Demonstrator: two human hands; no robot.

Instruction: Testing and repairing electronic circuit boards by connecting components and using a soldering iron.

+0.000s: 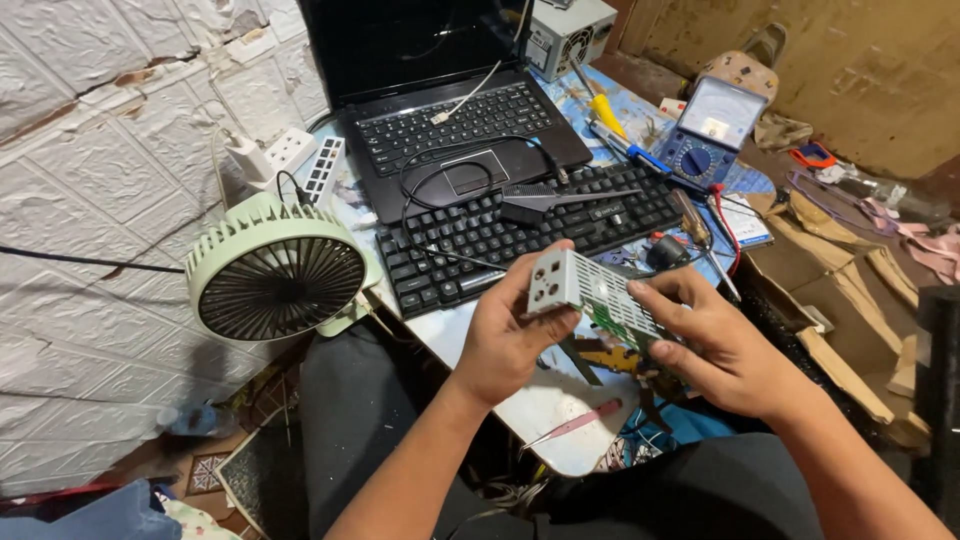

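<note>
Both hands up over the near edge of the small white worktable [560, 400]. Between them: a perforated grey metal box, rectangular, with round holes in its end plate and slotted vents along the top [585, 292]. A bit of green circuit board shows through its lower side.

My left hand [505, 335] has the end-plate corner: thumb laid along the lower edge, fingers curled round behind the plate. Closed firmly on the box. My right hand [715, 345] takes the far end: fingers bent over the long side, thumb on top near the vents. Also closed on the box. The box is tilted, end plate toward me and slightly up, held clear of the table.

Below the box on the table: pink-handled tweezers [575, 425], lying flat, apart from both hands.

Just beyond my hands: a black external keyboard [470, 245], with a dark flat comb-like tool [560, 198] resting on it. Behind that, an open black laptop [450, 120], a black cable looped across its palm rest.

Left of the table: a pale green round desk fan [275, 270], facing me; whether the blades turn I cannot tell. Behind it, a white power strip [322, 170].

Right, well apart: a blue analogue multimeter with white dial face [708, 130], and a yellow-handled screwdriver [605, 110] beside it.
</note>
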